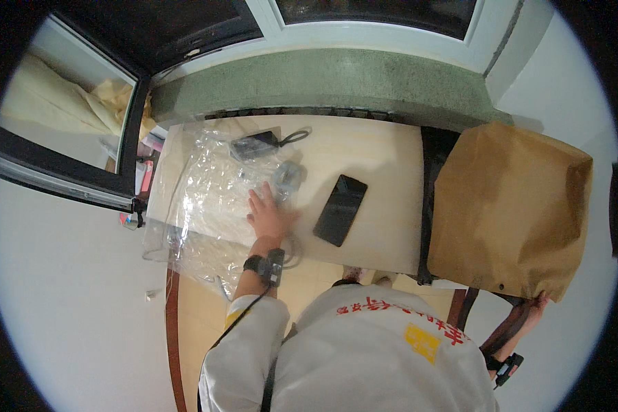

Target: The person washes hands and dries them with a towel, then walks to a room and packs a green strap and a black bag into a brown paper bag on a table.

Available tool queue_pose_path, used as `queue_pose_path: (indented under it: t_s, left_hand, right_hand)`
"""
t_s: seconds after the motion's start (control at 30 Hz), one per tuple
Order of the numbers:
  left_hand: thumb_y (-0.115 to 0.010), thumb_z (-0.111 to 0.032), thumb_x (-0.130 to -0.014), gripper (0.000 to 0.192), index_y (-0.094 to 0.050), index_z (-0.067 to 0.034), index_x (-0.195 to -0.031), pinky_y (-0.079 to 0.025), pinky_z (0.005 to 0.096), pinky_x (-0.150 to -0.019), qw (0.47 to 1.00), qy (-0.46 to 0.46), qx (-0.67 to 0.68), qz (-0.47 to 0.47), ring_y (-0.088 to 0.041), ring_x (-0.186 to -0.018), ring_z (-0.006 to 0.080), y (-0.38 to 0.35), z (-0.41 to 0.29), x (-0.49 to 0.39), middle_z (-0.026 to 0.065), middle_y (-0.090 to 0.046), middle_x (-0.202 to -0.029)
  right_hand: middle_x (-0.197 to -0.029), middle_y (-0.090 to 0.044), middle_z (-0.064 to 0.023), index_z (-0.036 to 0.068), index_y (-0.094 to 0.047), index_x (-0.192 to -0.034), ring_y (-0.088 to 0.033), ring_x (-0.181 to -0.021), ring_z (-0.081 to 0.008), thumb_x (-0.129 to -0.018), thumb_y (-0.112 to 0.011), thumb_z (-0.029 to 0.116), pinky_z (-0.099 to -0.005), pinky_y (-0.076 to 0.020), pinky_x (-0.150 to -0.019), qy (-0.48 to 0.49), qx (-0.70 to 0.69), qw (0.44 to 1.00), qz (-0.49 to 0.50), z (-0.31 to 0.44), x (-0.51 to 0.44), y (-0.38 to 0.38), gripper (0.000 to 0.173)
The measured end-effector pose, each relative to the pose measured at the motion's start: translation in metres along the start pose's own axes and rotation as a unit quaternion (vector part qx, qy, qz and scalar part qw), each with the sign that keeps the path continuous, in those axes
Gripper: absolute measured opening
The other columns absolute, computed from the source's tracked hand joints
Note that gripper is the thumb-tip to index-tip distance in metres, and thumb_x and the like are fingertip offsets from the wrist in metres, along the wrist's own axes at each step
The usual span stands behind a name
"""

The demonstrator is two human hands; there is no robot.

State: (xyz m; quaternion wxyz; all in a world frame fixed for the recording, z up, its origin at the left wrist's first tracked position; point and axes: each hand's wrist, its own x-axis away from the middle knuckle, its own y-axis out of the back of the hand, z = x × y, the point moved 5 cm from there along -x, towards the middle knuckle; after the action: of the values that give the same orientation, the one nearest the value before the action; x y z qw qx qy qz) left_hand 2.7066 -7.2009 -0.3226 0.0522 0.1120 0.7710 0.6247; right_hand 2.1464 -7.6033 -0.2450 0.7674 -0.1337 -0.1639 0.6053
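My left hand [269, 213] lies with fingers spread on a crinkled clear plastic bag or sheet [206, 190], which covers the left part of a pale tabletop [386, 159]. Just beyond its fingertips is what looks like a roll of clear tape [287, 175]. Farther back, a dark box-like device with a loop strap [257, 144] sits partly under the plastic. A black smartphone [341, 210] lies to the right of this hand. At the far right, my right hand [538, 305] grips the lower right corner of a large brown paper bag [510, 211]; its fingers are partly hidden.
An open dark-framed window sash [129, 139] juts in at the left. Behind the table runs a green windowsill [329, 77]. A black strip [428, 206] borders the tabletop beside the paper bag. Small pink items [147, 175] sit at the table's left end.
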Motion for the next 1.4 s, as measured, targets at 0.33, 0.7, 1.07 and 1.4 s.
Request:
queue_pose_path:
  t_s: [0.33, 0.7, 1.07, 1.4]
  left_hand:
    - [-0.055, 0.001, -0.072, 0.07, -0.036, -0.006, -0.139, -0.039, 0.0485, -0.094, 0.955, -0.126, 0.061, -0.261, -0.045, -0.112, 0.0463, 0.021, -0.008, 0.008, 0.0329, -0.039, -0.13]
    - [-0.052, 0.008, -0.076, 0.056, -0.047, 0.0, -0.131, -0.04, 0.0414, -0.09, 0.912, -0.144, 0.294, -0.246, -0.046, -0.106, 0.0385, 0.089, -0.058, 0.058, 0.0263, -0.043, -0.123]
    - [-0.062, -0.009, -0.075, 0.044, -0.062, -0.022, -0.117, -0.046, 0.0417, -0.078, 0.83, -0.506, 0.073, -0.222, -0.06, -0.093, 0.0295, 0.053, -0.157, 0.055, 0.0114, -0.06, -0.111]
    - [-0.074, -0.024, -0.069, 0.073, -0.045, -0.025, -0.135, -0.027, 0.0487, -0.103, 0.869, -0.491, 0.021, -0.058, -0.032, -0.133, 0.0308, -0.006, -0.157, 0.024, 0.0101, -0.035, -0.142]
  right_hand:
    - [-0.135, -0.048, -0.0143, 0.009, -0.04, -0.137, -0.05, -0.119, -0.0314, -0.097, -0.048, 0.025, -0.0491, -0.0468, -0.093, 0.001, -0.014, 1.0, -0.007, 0.011, 0.0, -0.002, 0.044]
    - [-0.135, -0.047, -0.0146, 0.004, -0.04, -0.137, -0.047, -0.121, -0.0313, -0.096, -0.048, 0.026, -0.0496, -0.0416, -0.099, -0.032, -0.036, 0.996, -0.071, 0.018, 0.008, 0.004, 0.047]
    - [-0.137, -0.045, -0.0155, 0.004, -0.038, -0.138, -0.048, -0.121, -0.0329, -0.096, -0.049, 0.027, -0.053, -0.0457, -0.093, -0.033, -0.03, 0.998, -0.04, 0.014, 0.003, 0.009, 0.05]
    - [-0.139, -0.043, -0.0163, 0.003, -0.036, -0.139, -0.045, -0.123, -0.035, -0.097, -0.042, 0.032, -0.0541, -0.0437, -0.094, -0.07, -0.051, 0.995, -0.055, 0.011, 0.01, 0.01, 0.051]
